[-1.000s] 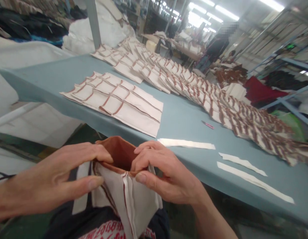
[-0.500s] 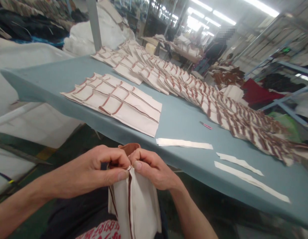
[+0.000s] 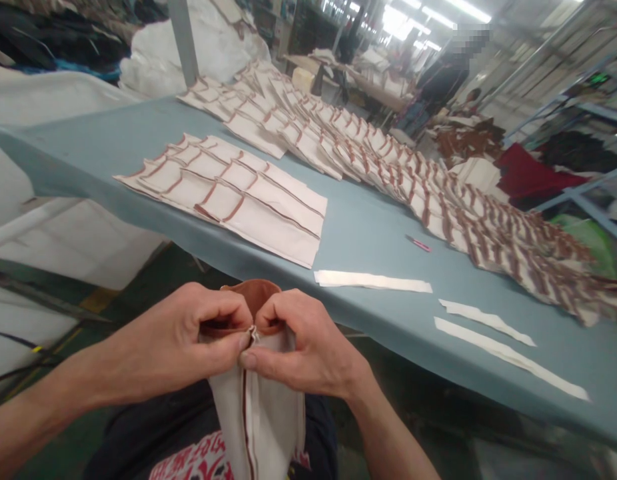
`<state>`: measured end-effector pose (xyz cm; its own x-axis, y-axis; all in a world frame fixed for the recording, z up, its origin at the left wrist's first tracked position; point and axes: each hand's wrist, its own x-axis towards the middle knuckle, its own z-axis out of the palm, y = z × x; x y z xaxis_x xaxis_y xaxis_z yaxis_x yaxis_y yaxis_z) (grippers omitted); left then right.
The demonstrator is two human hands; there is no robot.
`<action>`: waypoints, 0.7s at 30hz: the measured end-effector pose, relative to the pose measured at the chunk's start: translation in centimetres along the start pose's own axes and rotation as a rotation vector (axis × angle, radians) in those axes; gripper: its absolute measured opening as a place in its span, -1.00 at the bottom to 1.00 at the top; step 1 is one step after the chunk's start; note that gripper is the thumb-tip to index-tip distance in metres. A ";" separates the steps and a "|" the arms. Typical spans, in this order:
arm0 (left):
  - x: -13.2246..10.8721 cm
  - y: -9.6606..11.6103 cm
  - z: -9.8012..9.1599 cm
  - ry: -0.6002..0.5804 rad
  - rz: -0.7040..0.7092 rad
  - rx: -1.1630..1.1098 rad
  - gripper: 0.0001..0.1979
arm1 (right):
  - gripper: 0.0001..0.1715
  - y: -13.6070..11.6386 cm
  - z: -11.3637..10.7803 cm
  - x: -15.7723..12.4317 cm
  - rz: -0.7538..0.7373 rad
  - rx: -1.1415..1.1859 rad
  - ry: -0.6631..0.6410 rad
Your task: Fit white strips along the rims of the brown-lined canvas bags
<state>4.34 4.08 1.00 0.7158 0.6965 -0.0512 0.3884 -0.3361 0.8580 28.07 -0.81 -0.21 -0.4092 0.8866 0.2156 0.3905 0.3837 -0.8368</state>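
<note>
Between my hands hangs a cream fabric piece [image 3: 273,393] with a brown-edged seam down its front and a brown inside showing at its open top. My left hand [image 3: 193,337] pinches the top edge just left of the seam. Thumb and fingers of my right hand [image 3: 303,340] grip the same edge on the right, the thumbs almost meeting at the seam. The lower end of the piece falls in front of my dark printed shirt [image 3: 188,460]. Fingertips behind the edge are hidden.
On the blue-green table [image 3: 368,233] lie overlapping cream panels [image 3: 268,207], white strips [image 3: 373,281] and a small pink-handled tool [image 3: 419,245]. A long row of similar pieces [image 3: 388,167] runs along the far side. A person [image 3: 436,87] stands in the background.
The fabric piece and both hands have shifted slightly left, and its top now gapes wider, showing more of the brown inside. Both hands still pinch the edge. The view has tilted slightly.
</note>
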 end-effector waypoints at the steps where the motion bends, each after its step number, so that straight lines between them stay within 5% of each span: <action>1: -0.1 -0.1 -0.1 -0.002 0.022 0.038 -0.75 | -0.55 -0.1 0.0 0.0 -0.007 -0.024 0.000; 9: 0.0 -0.2 -0.8 0.001 0.051 0.119 -0.68 | -0.86 -0.3 0.2 -0.3 -0.108 -0.192 0.078; 16: -0.3 -0.1 -0.3 -0.028 -0.080 -0.328 -0.75 | -0.86 -0.6 1.0 -0.1 -0.111 -0.163 0.138; 21: -0.6 0.2 -0.3 0.062 0.011 -0.078 -0.73 | -0.85 -0.4 1.2 0.0 -0.101 -0.173 0.154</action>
<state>3.82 3.81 1.31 0.6812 0.7320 -0.0121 0.3332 -0.2952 0.8954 26.90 -1.33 -0.47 -0.3280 0.8651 0.3794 0.4943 0.4994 -0.7115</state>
